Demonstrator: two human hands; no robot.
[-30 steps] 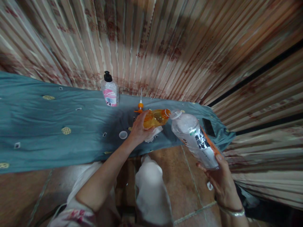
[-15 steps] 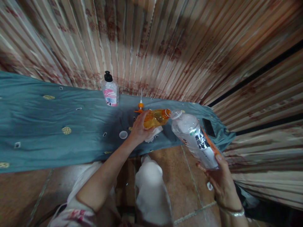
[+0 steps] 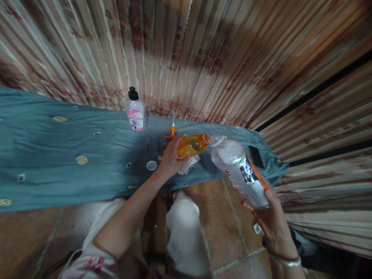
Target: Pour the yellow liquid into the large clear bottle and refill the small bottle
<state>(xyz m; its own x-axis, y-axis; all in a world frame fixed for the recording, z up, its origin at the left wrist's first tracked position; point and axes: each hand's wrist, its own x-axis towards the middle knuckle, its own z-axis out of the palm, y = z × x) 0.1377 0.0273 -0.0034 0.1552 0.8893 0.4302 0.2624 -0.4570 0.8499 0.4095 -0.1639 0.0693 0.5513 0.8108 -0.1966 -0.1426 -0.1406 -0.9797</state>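
Observation:
My left hand (image 3: 171,158) is closed around an orange see-through bottle (image 3: 192,146), tipped on its side with its open neck to the right. My right hand (image 3: 271,217) grips the lower end of a large clear plastic bottle (image 3: 236,166) with a silver and orange label. That bottle leans up and left, its mouth meeting or nearly meeting the orange bottle's neck. Just behind my left hand an orange pump head (image 3: 172,131) rests on the cloth, its thin tube upward in view. White tissue (image 3: 188,164) lies beneath the orange bottle.
A teal patterned cloth (image 3: 101,170) covers the long surface. On it are a clear bottle with a black cap and pink label (image 3: 136,116), a small round white cap (image 3: 151,165) and a phone (image 3: 256,156). A pleated curtain (image 3: 186,58) hangs behind; tiled floor (image 3: 212,205) lies below.

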